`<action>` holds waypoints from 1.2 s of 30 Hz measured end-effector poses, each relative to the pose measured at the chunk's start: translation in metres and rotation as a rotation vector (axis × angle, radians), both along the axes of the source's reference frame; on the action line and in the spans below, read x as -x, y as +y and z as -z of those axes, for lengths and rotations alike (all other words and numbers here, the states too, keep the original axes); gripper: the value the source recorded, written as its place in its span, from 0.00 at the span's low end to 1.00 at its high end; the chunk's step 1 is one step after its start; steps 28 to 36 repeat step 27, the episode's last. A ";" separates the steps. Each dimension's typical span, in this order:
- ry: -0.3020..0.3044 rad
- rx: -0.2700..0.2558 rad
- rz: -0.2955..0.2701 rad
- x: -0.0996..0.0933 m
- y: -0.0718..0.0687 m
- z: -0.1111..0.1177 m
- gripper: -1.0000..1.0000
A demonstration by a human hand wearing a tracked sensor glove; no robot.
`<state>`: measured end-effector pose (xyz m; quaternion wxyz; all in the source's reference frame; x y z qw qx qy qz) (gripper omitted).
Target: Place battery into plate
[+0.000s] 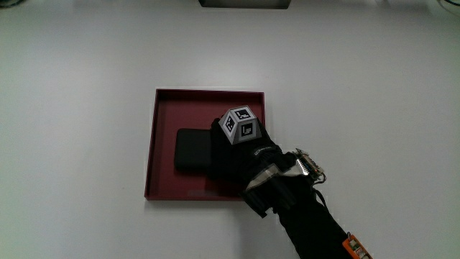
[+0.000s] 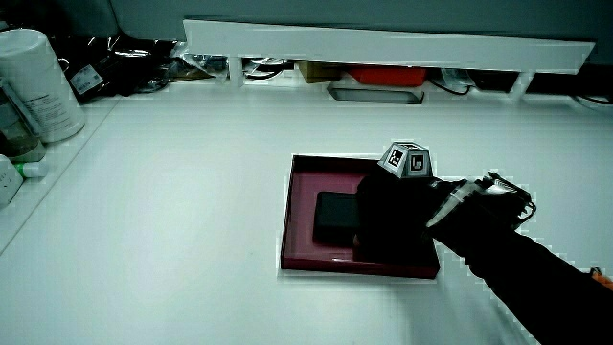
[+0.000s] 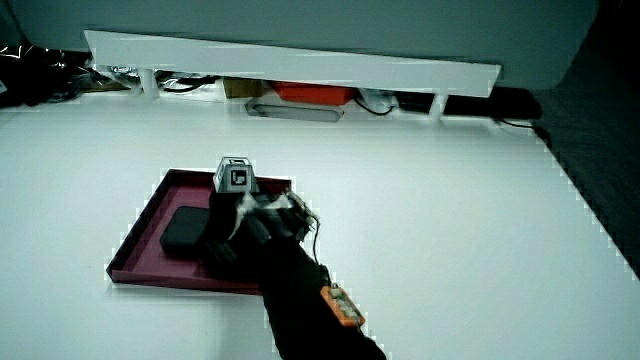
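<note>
Black battery [image 1: 192, 150] lies in the plate [image 1: 162, 108] under our hand [image 1: 237, 155]; grip unclear; next, withdraw.

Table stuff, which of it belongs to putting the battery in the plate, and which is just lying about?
Part of the job:
- battery, black, lying in the plate
- plate, dark red and square
- hand, over the plate beside the battery

Just lying about:
- white canister at the table's edge
- low partition
</note>
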<state>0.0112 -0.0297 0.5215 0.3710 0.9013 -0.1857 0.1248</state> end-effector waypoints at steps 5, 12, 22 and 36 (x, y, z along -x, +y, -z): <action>-0.005 0.021 -0.012 -0.004 0.000 -0.001 0.30; -0.051 0.106 -0.005 -0.019 -0.004 0.011 0.12; -0.128 0.054 0.049 -0.070 0.000 0.088 0.00; -0.172 0.066 0.036 -0.100 0.004 0.099 0.00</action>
